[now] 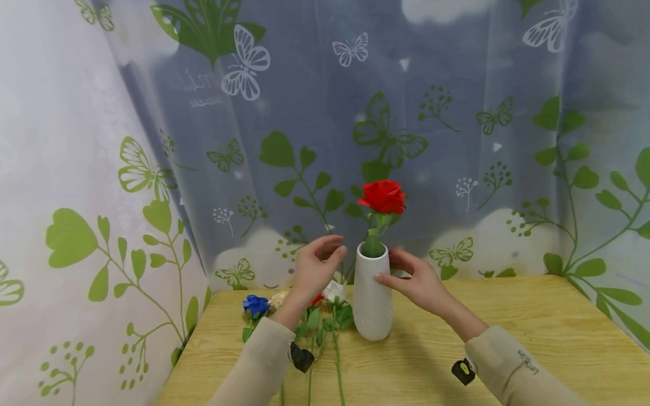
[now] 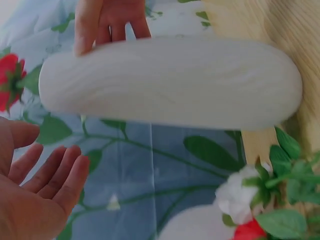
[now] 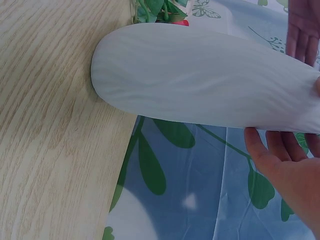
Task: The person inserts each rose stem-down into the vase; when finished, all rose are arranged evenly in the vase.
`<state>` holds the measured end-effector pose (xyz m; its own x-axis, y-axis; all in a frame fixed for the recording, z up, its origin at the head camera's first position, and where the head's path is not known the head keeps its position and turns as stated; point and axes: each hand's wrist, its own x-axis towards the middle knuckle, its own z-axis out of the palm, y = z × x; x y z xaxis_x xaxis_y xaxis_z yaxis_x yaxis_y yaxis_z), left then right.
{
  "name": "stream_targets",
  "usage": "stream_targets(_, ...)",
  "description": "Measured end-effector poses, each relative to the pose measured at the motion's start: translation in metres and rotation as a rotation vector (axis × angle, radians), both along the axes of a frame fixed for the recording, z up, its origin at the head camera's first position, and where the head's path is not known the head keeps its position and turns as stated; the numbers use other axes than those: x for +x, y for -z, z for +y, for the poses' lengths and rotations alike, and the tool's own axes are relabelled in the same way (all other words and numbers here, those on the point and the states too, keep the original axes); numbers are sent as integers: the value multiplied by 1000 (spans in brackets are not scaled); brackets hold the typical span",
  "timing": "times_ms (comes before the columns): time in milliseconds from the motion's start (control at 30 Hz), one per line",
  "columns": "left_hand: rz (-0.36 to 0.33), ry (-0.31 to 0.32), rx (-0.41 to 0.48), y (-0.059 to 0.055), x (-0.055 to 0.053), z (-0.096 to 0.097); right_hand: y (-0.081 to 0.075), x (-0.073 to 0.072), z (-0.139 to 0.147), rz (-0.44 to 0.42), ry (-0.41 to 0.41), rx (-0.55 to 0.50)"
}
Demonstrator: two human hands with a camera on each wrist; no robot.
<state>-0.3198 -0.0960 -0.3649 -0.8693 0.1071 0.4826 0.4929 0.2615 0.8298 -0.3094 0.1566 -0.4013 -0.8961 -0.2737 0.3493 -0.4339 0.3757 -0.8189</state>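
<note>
A white vase [image 1: 373,299] stands on the wooden table, and a red rose [image 1: 383,197] rises from its mouth with green leaves at the rim. My right hand [image 1: 417,280] holds the vase's upper right side, its thumb on the front and the fingers around the back. In the right wrist view, that hand's fingertips touch the white vase [image 3: 200,77]. To the left of the vase my left hand [image 1: 319,265] hangs in the air with loosely bent fingers. A gap shows between this left hand [image 2: 37,185] and the vase in the left wrist view.
Left of the vase lie a blue rose [image 1: 256,305], a white rose [image 1: 335,292] and a cream-coloured flower [image 1: 278,299], partly behind the left forearm. A bit of red shows among them. Their stems reach toward the table's [image 1: 508,338] near edge. A patterned curtain [image 1: 315,113] hangs behind.
</note>
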Motion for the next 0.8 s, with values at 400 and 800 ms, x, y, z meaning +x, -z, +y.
stream_targets(400, -150, 34, 133, 23, 5, -62, 1, 1, 2, -13, 10, 2)
stream_targets(800, -243, 42, 348, 48, 21, -113, 0, -1, 0, 1, -7, -1)
